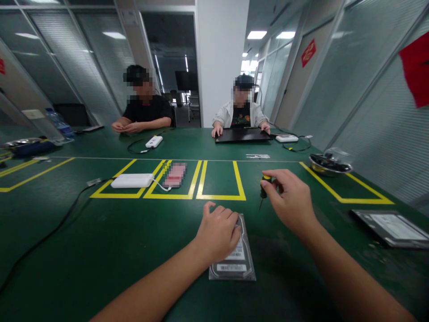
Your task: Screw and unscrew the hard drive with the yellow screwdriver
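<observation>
A silver hard drive [248, 255] with a white label lies flat on the green table [134, 250], close in front of me. Over its upper left part rests my left hand [219, 232], its fingers curled around the drive and covering much of the label. To the right and farther up, my right hand [290, 194] is raised above the table. It pinches a small screwdriver [263, 193] with a yellow and black handle, the thin shaft pointing down, apart from the drive.
Another drive [395, 228] lies at the right. A metal bowl [330, 165] holds dark items. Left of centre, a white power bank [132, 180] is cabled to a phone [175, 174]. Two people sit opposite; one touches a black panel [243, 135]. Yellow tape marks rectangles.
</observation>
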Motion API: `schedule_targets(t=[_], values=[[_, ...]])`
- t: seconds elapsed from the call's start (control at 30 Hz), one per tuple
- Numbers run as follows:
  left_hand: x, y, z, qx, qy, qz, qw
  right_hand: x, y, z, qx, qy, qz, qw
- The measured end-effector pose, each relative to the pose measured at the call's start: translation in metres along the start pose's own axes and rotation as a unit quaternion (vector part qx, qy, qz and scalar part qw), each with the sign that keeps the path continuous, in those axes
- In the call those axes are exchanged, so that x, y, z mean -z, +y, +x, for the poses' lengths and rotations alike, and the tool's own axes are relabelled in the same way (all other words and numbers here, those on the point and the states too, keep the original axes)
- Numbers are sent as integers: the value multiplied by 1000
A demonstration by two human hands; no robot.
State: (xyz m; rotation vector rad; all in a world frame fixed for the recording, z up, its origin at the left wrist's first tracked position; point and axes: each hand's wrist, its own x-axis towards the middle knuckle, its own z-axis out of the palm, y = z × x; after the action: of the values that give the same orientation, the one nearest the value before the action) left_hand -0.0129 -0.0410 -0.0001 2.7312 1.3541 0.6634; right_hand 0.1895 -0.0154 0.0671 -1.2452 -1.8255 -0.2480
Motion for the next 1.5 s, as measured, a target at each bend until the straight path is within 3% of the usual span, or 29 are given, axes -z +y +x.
schedule_targets(t=[0.37,0.57,0.8,1.0,1.5], values=[[1,4,-1,-8,-1,21,1000,5,1,-28,-29,-98,-146,984],[1,4,-2,-10,-4,30,1000,24,3,-66,-82,-192,-191,959],[0,4,-2,-15,-2,35,999,36,23,-120,-147,-329,-181,915],[0,3,-2,-12,-7,29,999,33,33,-141,-170,-328,-147,918],[-1,4,-2,-10,-5,27,1000,36,34,-141,-162,-309,-145,926]])
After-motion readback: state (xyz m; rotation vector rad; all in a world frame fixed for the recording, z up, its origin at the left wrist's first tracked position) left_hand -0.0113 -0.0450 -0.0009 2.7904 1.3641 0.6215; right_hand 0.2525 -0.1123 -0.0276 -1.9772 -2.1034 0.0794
